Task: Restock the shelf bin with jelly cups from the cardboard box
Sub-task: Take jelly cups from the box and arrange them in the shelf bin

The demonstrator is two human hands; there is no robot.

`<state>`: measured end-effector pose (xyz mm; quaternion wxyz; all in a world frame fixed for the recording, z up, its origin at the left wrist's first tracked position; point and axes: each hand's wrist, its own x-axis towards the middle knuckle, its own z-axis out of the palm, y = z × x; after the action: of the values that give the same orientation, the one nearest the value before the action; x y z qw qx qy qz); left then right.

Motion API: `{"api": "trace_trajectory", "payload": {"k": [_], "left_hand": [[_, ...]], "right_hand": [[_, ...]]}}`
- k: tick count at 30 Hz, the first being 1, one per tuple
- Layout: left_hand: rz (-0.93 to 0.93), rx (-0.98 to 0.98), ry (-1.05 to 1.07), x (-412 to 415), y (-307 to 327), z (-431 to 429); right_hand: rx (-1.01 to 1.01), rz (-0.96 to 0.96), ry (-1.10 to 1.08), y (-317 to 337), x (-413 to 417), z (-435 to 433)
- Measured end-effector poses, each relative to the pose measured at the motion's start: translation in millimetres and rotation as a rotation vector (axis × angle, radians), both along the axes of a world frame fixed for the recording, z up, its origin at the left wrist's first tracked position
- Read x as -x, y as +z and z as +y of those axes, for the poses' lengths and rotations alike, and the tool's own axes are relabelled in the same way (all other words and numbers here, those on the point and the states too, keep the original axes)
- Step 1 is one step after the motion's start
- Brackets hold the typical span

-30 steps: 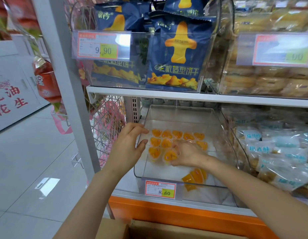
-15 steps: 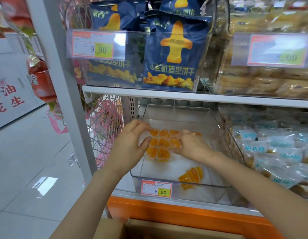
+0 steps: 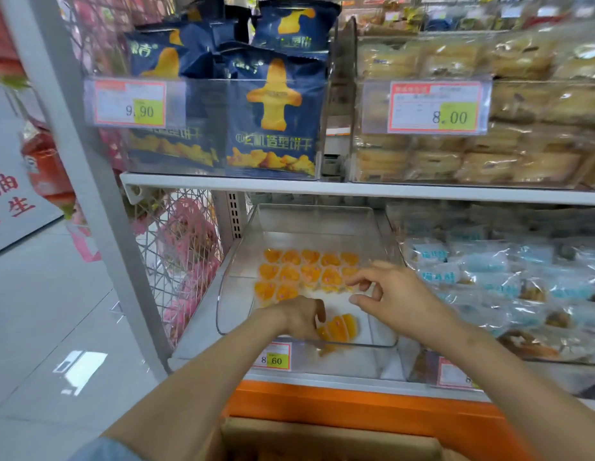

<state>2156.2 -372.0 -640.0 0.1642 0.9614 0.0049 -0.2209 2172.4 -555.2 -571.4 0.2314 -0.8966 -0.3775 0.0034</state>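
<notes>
A clear shelf bin [image 3: 236, 281] on the lower shelf holds several orange jelly cups [image 3: 309, 271] set in neat rows at its middle. A few more jelly cups [image 3: 341, 327] lie tipped near the bin's front wall. My left hand [image 3: 301, 317] reaches down into the front of the bin, fingers bent onto the left end of those tipped cups; its fingertips are hidden, so a grip cannot be made out. My right hand [image 3: 392, 294] hovers over the bin's right side, fingers loosely spread, holding nothing. The cardboard box [image 3: 322, 440] shows at the bottom edge.
A price tag [image 3: 273, 357] reading 8.60 hangs on the bin's front. Bagged snacks [image 3: 489, 277] fill the neighbouring bin on the right. The upper shelf [image 3: 356, 189] carries blue biscuit bags [image 3: 273, 128] and wrapped cakes [image 3: 489, 128]. A grey upright post [image 3: 100, 201] stands left.
Both hands left the rows of cups. My left hand dropped to the tipped cups at the bin's front; my right hand lifted up and to the right, empty.
</notes>
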Motion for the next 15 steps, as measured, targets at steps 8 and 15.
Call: {"api": "trace_trajectory", "payload": {"k": [8, 15], "left_hand": [[-0.416, 0.784, 0.186, 46, 32, 28], [-0.426, 1.013, 0.239, 69, 40, 24]], "right_hand": [[-0.177, 0.182, 0.064, -10, 1, 9], [-0.360, 0.403, 0.197, -14, 7, 19]]}}
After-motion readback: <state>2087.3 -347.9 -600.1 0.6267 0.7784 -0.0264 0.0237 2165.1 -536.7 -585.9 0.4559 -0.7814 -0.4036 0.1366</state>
